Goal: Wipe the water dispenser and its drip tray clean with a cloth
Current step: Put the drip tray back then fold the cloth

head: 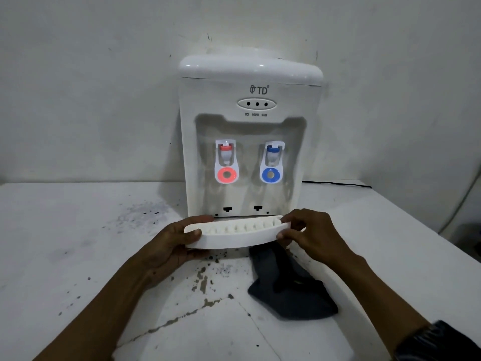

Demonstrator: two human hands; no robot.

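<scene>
Left hand and right hand gripping ends of white drip tray, holding it at foot of water dispenser, just above bench. Tray step; detaching or refitting, unclear. Dark cloth lying idle on bench under right wrist. Next move calling for one hand letting go and taking cloth.

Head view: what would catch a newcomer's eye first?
The white water dispenser stands centre against the wall, red tap beside blue tap. Before its base, the left hand and right hand grip the drip tray by its ends. A dark cloth lies on the stained table below.
</scene>
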